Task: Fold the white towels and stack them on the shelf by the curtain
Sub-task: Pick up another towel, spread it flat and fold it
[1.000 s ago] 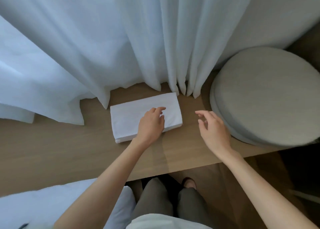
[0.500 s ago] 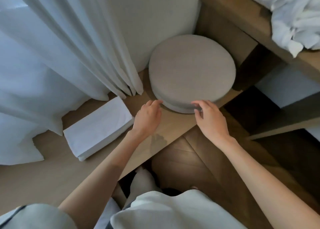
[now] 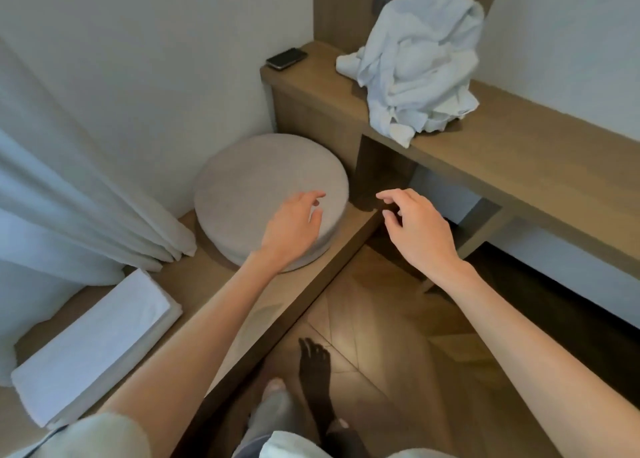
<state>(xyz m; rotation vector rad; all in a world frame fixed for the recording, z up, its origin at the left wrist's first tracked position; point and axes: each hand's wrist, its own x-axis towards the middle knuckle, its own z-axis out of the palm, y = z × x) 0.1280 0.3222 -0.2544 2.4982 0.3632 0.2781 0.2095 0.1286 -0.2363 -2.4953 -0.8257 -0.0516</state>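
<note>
Round grey cushion (image 3: 270, 187) sitting on the low wooden shelf (image 3: 221, 284), in the corner.

Left of the cushion and nearer the camera, on the same shelf: 1 folded white towel (image 3: 93, 346), a flat rectangle of several layers, lying apart from the cushion.

Just left of the cushion, hanging down to the shelf: the pale curtain (image 3: 69, 215), its hem between the cushion and the folded towel.

Above the cushion's front right part: the left hand (image 3: 291, 229), palm down, fingers loosely spread and a little bent, gripping nothing. Cannot tell whether it touches the fabric.

Right of the cushion, past the shelf's end and over the wooden floor (image 3: 388, 336): the right hand (image 3: 419, 229), also palm down, fingers relaxed and slightly curled, thumb and forefinger apart, holding nothing.

Beyond and right of the cushion, higher up: a wooden desk top (image 3: 519, 159) bearing 1 crumpled heap of unfolded white towels (image 3: 422, 66), with 1 corner drooping over the front edge.

Behind the cushion, at the desk top's left end: 1 dark phone (image 3: 286, 58), lying flat, apart from the heap.
</note>
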